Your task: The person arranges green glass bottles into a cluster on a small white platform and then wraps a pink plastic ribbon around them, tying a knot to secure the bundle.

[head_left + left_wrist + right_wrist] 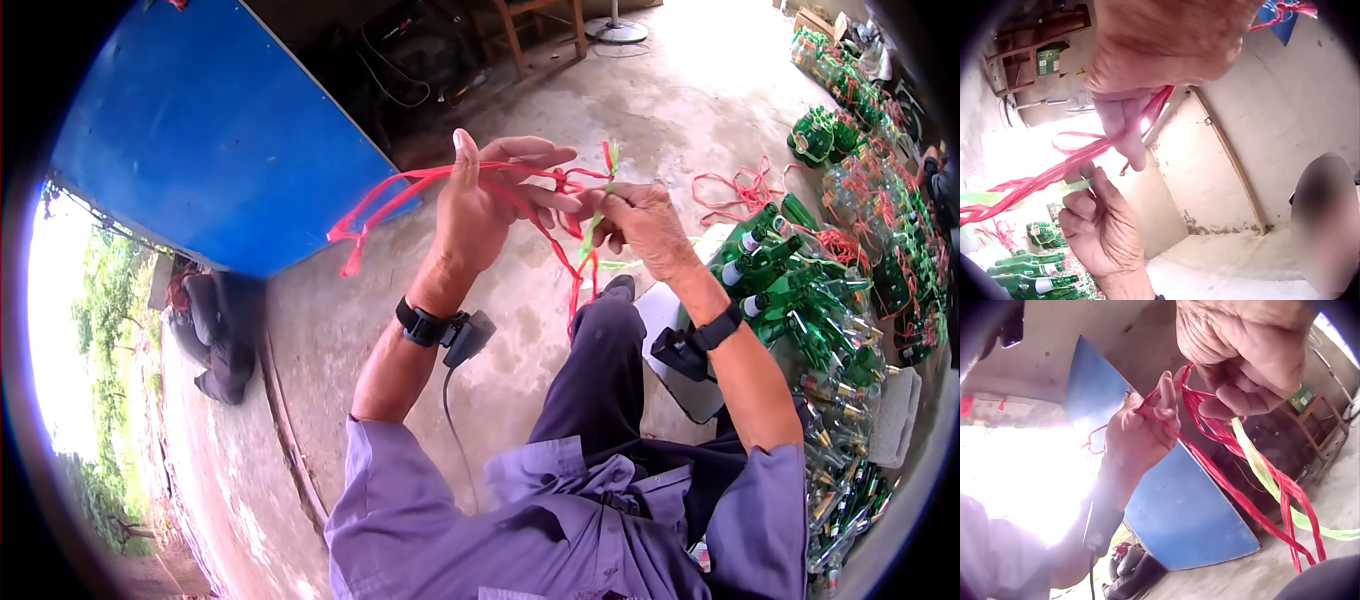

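Red plastic twine (410,176) runs across my left hand (474,215), between the raised thumb and the extended fingers, its knotted ends hanging past the wrist side. My right hand (652,232), just to the right, pinches red and light green twine between thumb and forefinger. A knot shows in the red strands between the hands. Below the right hand, the green strand (1261,470) hangs beside several red strands (1229,486) in the right wrist view. In the left wrist view the red twine (1088,152) crosses the left fingers, close to the right fingertips.
Green glass bottles (785,265) lie heaped at my right, with clear bottles (840,400) nearer me. Tied bottle bundles (830,135) line the right side. Loose red twine (740,190) lies on the concrete floor. A blue panel (220,120) stands at the left.
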Action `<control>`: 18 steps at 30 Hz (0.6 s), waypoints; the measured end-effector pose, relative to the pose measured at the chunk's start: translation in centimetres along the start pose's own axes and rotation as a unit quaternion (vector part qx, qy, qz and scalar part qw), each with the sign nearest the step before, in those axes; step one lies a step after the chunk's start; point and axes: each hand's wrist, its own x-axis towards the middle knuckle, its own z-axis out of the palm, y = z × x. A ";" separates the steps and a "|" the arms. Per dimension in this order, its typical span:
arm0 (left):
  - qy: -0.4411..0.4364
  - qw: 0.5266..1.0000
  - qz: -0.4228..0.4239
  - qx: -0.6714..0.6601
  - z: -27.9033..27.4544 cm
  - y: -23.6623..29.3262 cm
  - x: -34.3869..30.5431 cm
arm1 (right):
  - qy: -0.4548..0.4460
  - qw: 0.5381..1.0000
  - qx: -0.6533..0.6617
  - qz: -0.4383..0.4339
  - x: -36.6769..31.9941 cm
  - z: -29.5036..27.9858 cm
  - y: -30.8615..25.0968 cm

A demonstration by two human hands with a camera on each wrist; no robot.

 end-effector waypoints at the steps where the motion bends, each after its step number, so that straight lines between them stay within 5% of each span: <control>1: 0.005 1.000 -0.008 0.000 -0.4 -0.2 -0.1 | 0.022 1.000 -0.001 -0.007 -0.2 -0.2 -0.1; 9: 0.034 0.998 -0.054 0.007 -1.7 -1.3 -1.1 | 0.036 0.999 0.015 0.010 -0.6 -1.3 -0.9; 18: -0.064 0.995 -0.073 0.015 -0.2 -5.4 -2.1 | -0.008 1.000 -0.005 -0.021 -1.0 -0.8 -2.0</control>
